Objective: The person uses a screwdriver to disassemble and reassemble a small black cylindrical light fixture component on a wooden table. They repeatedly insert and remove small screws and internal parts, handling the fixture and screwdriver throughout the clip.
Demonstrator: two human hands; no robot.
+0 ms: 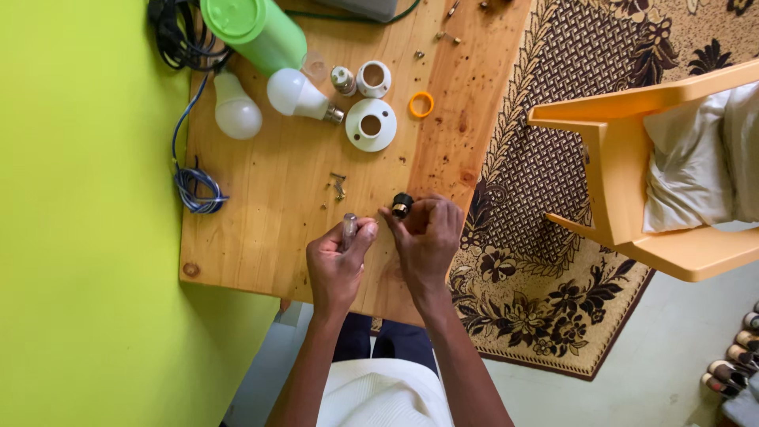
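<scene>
Pinching a small black part (402,205) with a brass-coloured end: right hand (427,237), fingertips closed round it, so most of the part is covered and its shape is hard to read. Left hand (338,261) has thumb and fingers pressed on a thin clear-handled tool (349,228); only the upper handle shows, tip hidden in the grip. Both hands are over the near edge of the wooden table (261,229), just beside each other, not touching.

Just past the hands: a few loose screws (338,187), too small to tell the type. Further out: a white round base (371,124), a smaller white holder (374,78), an orange ring (421,104), and a small metal-capped piece (342,79) I can't identify. Two white bulbs: one (297,95) lying with its cap toward the base, the other (236,109) nearer the table's left edge. Green cylinder container (254,30) with a lighter green lid, cut off at the top of frame, no label visible. Black cable (175,39) is bunched in the corner, a blue wire (194,186) coiled off the left edge.

Off the table: a patterned rug (569,158), an orange plastic chair (632,174) cut off at right, with a white cushion (696,158) on it.
</scene>
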